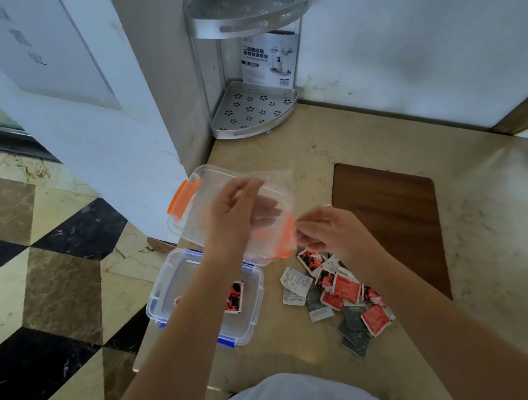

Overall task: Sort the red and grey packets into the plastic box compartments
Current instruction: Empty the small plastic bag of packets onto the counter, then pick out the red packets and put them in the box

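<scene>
- The left hand [232,216] is gripping the orange-clipped box [191,207], holding it raised above the counter [364,143].
- The right hand [331,232] is pinching that box's near orange clip [287,230], apparently opening it.
- The blue-clipped box [167,288] is sitting open below, holding a red packet [235,297]; a second may be lying under the arm.
- The pile of red and grey packets [341,299] is lying just beside it, unsorted; most of the work is remaining.

Soft, even daylight filled the scene, with faint shadows. The hands [235,216] blurred slightly; wide-angle distortion bent the edges.
</scene>
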